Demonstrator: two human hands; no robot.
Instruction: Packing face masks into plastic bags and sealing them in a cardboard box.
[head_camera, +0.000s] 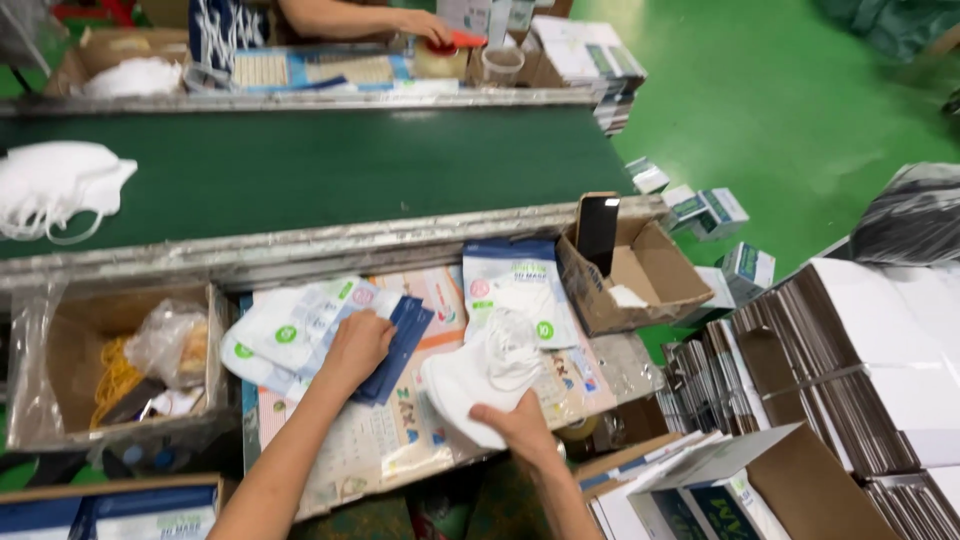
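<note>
right hand (512, 422) gripping white masks (478, 375), left hand (356, 345) on pouches (300, 330)

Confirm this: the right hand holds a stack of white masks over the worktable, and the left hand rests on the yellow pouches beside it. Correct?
Nearly. The head view shows the left hand on dark blue pouches, not yellow ones. The right hand does hold the white masks.

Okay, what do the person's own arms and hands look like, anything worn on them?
Both arms are bare as far as the picture shows: no sleeves and no gloves on the left hand or the right hand. No ring is visible. Something small and shiny sits at the right wrist, too blurred to tell what it is.
</note>
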